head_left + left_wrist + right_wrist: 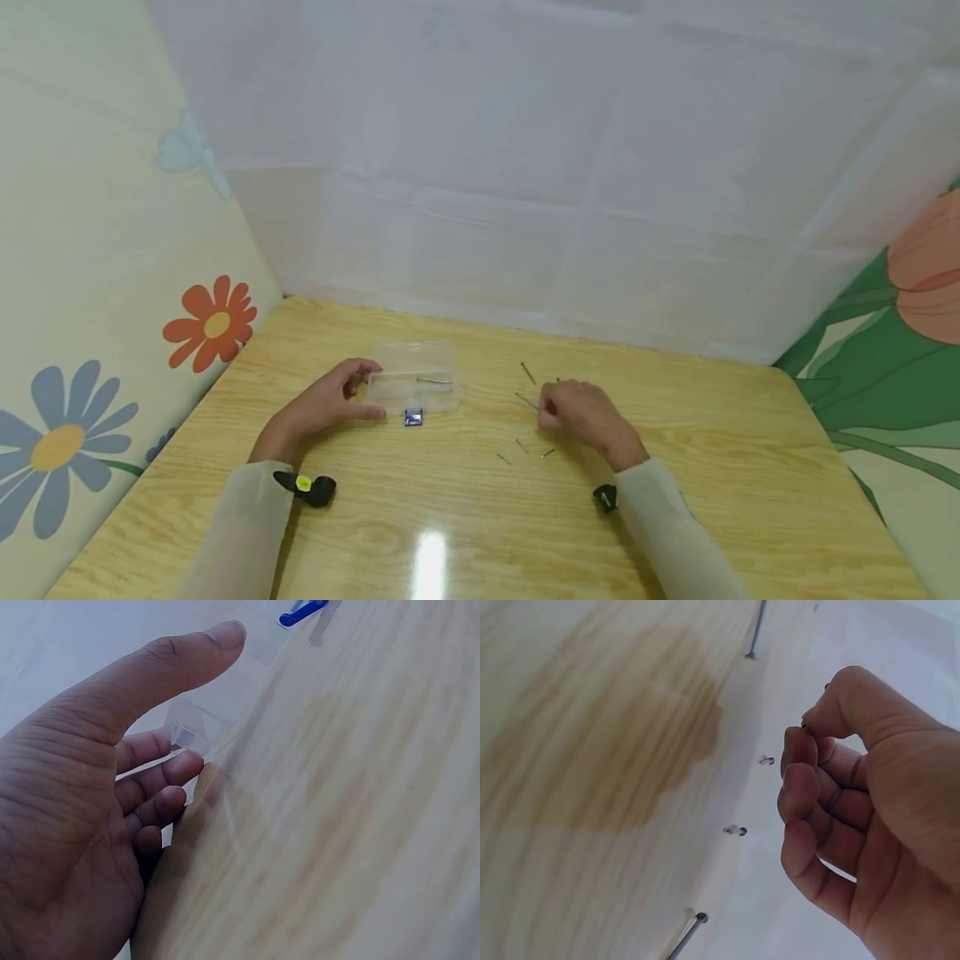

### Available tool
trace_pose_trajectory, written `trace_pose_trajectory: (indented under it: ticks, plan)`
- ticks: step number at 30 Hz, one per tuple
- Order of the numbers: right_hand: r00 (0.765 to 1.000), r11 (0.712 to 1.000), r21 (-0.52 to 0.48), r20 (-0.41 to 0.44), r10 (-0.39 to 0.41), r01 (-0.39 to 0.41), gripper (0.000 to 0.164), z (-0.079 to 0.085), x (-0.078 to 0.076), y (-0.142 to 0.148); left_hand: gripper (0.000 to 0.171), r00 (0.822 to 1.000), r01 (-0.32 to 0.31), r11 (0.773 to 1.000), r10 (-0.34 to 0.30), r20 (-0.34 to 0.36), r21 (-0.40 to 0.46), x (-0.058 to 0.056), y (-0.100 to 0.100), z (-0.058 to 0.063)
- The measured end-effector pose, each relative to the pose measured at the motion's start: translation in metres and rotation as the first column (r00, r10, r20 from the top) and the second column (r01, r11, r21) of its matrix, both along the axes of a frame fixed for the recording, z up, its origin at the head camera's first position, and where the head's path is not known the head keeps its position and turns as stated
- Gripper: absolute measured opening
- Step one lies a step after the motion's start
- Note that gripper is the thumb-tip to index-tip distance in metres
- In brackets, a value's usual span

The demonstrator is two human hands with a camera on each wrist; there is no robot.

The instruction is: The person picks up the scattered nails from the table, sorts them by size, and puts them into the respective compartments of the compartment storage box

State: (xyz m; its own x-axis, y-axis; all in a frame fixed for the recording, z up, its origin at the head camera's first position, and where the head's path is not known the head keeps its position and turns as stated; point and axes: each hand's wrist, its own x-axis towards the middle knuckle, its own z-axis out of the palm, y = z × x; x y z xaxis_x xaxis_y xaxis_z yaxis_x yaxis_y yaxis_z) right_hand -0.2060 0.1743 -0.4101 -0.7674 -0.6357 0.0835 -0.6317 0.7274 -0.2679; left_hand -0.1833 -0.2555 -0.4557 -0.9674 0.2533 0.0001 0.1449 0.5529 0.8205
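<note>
A clear plastic box [378, 392] with its lid [412, 354] tipped back lies left of centre; a long nail [433, 381] is inside. A blue clasp [413, 422] sits at its front edge. My left hand [330, 402] holds the box's left end, thumb along the front and fingers curled at the back. Right of the box, my right hand [585, 414] pinches a small dark-ended nail [803, 724] between thumb and forefinger; most of it is hidden by the fingers. Close by lie a long nail [528, 372] and shorter nails [548, 453].
The wood-grain table [480, 508] meets a white sheet [480, 183] at the back. Flower-patterned panels [82, 250] stand at both sides. Black wrist cameras [307, 488] are worn near both cuffs.
</note>
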Motion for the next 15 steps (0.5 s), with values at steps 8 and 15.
trace_pose_trajectory:
  ticks: [8, 15]
  plan:
    - [0.999, 0.999, -0.016, 0.013, 0.031, -0.03, 0.014, 0.007, -0.001, -0.013, 0.076, 1.0, -0.009, 1.0, 0.009, 0.01, -0.007, 0.001, -0.001, -0.001]
    - [0.998, 0.997, -0.049, 0.025, 0.054, -0.053, 0.014, 0.007, -0.006, -0.026, 0.075, 1.0, -0.004, 1.0, 0.004, 0.0, -0.001, 0.001, 0.0, 0.0]
